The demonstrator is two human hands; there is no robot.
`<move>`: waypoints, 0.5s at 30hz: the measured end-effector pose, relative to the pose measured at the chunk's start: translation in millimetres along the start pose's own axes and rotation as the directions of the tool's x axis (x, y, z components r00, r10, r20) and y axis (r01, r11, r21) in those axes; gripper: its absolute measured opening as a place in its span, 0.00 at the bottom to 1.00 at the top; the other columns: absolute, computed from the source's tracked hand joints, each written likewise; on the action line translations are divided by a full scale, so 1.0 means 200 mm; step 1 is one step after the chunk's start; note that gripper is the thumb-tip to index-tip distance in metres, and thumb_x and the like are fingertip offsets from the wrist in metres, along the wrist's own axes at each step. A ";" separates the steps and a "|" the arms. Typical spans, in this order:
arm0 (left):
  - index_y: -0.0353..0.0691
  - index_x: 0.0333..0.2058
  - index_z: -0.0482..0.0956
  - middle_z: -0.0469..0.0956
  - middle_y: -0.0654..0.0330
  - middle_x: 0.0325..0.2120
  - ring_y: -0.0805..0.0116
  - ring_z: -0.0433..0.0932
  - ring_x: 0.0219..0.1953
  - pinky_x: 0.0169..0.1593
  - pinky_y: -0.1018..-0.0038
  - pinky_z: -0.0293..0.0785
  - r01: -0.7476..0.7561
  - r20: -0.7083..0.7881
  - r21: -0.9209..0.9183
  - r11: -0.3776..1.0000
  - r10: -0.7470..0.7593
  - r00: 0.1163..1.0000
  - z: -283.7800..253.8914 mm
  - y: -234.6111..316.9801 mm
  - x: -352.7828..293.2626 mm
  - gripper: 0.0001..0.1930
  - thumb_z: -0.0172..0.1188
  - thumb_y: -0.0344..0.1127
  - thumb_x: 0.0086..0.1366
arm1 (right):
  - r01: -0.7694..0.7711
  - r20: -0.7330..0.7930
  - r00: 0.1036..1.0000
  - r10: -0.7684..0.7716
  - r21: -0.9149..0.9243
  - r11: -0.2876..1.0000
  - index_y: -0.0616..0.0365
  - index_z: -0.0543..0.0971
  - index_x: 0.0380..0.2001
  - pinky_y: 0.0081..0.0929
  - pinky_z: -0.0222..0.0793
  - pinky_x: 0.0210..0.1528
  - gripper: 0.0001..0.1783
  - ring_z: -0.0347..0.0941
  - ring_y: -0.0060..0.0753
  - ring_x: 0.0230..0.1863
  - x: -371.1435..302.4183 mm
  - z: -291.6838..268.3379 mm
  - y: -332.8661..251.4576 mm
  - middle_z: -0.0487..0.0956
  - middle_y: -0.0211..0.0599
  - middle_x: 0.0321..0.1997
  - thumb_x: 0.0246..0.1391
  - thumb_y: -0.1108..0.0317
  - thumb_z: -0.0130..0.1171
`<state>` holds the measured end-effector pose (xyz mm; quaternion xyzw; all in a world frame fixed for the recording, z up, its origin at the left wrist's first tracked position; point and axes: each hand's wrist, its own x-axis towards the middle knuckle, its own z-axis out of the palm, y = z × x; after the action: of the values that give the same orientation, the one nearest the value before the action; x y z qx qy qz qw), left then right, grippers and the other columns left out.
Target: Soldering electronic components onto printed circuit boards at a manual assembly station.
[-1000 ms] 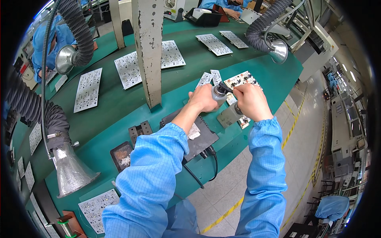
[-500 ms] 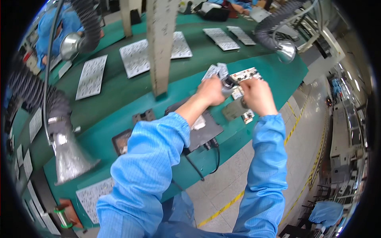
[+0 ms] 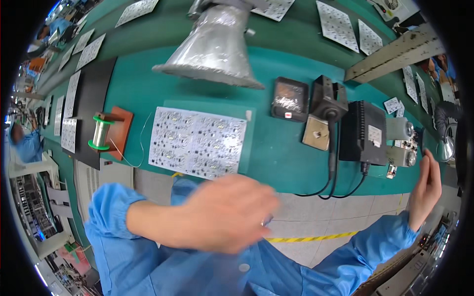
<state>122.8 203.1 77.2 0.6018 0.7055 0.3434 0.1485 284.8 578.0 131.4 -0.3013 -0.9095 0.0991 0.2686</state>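
My left hand (image 3: 227, 212) is blurred over my lap, just in front of a white circuit board panel (image 3: 197, 140) dotted with small parts. A small shiny bit shows by its fingertips; whether the fingers hold it is unclear. My right hand (image 3: 428, 185) is at the far right table edge, its fingers stretched out, fingertips close to a dark narrow piece (image 3: 420, 140). Two capped bottles (image 3: 398, 129) lie beside that piece, next to small circuit boards (image 3: 393, 105). Left of the bottles sits a black box-shaped unit (image 3: 364, 133) with cables.
A solder wire spool (image 3: 100, 134) stands on a brown holder at left. A foil-wrapped fume hood (image 3: 212, 49) hangs over the table. A black iron stand (image 3: 328, 101), a dark tray (image 3: 290, 98) and a tan sponge pad (image 3: 316, 133) lie mid-right. More board panels (image 3: 338, 24) line the far strip.
The view has swung left. My left hand has let go of the bottle and come back over my lap. My right hand has straightened its fingers at the bottles' side.
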 end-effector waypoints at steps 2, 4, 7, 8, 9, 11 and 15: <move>0.33 0.40 0.77 0.79 0.49 0.38 0.54 0.79 0.39 0.40 0.66 0.74 0.161 -0.177 0.043 0.986 -0.151 0.973 -0.10 -0.14 -0.22 0.22 0.71 0.31 0.44 | 0.137 0.143 0.981 -0.133 -0.014 0.991 0.66 0.79 0.44 0.20 0.68 0.38 0.10 0.72 0.22 0.35 -0.11 0.03 -0.20 0.79 0.36 0.36 0.63 0.76 0.53; 0.32 0.42 0.77 0.79 0.50 0.38 0.54 0.78 0.39 0.42 0.67 0.74 0.293 -0.380 0.131 0.947 -0.225 0.897 -0.13 -0.29 -0.43 0.20 0.68 0.26 0.47 | 0.254 0.217 0.946 -0.242 -0.031 0.967 0.67 0.79 0.42 0.24 0.69 0.35 0.09 0.73 0.29 0.33 -0.23 0.11 -0.41 0.77 0.39 0.34 0.59 0.80 0.54; 0.31 0.44 0.77 0.78 0.50 0.41 0.56 0.78 0.42 0.44 0.69 0.73 0.435 -0.510 0.103 0.895 -0.328 0.795 -0.17 -0.46 -0.65 0.19 0.64 0.24 0.51 | 0.370 0.351 0.842 -0.409 0.176 0.912 0.69 0.79 0.40 0.29 0.69 0.31 0.12 0.74 0.40 0.32 -0.35 0.26 -0.68 0.77 0.45 0.32 0.49 0.84 0.59; 0.31 0.45 0.77 0.78 0.49 0.43 0.56 0.78 0.43 0.45 0.69 0.72 0.495 -0.568 0.067 0.866 -0.375 0.733 -0.18 -0.51 -0.69 0.18 0.63 0.23 0.53 | 0.387 0.383 0.809 -0.446 0.225 0.894 0.69 0.79 0.40 0.29 0.69 0.32 0.13 0.75 0.42 0.32 -0.38 0.32 -0.75 0.76 0.45 0.32 0.47 0.84 0.60; 0.31 0.45 0.77 0.78 0.49 0.43 0.56 0.78 0.43 0.45 0.69 0.72 0.509 -0.576 0.066 0.858 -0.383 0.722 -0.17 -0.55 -0.75 0.18 0.63 0.23 0.53 | 0.410 0.407 0.759 -0.507 0.305 0.859 0.68 0.79 0.40 0.30 0.70 0.32 0.15 0.75 0.44 0.32 -0.39 0.44 -0.83 0.76 0.46 0.33 0.46 0.84 0.60; 0.30 0.47 0.77 0.77 0.49 0.46 0.56 0.77 0.47 0.49 0.69 0.72 0.515 -0.584 0.042 0.856 -0.397 0.708 -0.17 -0.65 -0.77 0.17 0.60 0.23 0.57 | 0.398 0.449 0.713 -0.539 0.374 0.838 0.66 0.79 0.41 0.31 0.70 0.33 0.17 0.74 0.46 0.32 -0.42 0.57 -0.95 0.75 0.46 0.34 0.43 0.86 0.60; 0.31 0.46 0.77 0.76 0.49 0.47 0.53 0.76 0.46 0.49 0.66 0.73 0.435 -0.584 0.029 0.900 -0.338 0.738 -0.14 -0.80 -0.77 0.18 0.63 0.23 0.55 | 0.487 0.429 0.689 -0.584 0.323 0.812 0.64 0.80 0.40 0.33 0.70 0.30 0.17 0.74 0.44 0.30 -0.41 0.79 -1.11 0.75 0.42 0.33 0.44 0.84 0.62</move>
<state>21.5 41.1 -39.6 0.3225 0.8524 0.4086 -0.0491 142.8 348.0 40.6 0.0414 -0.9817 0.1751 0.0623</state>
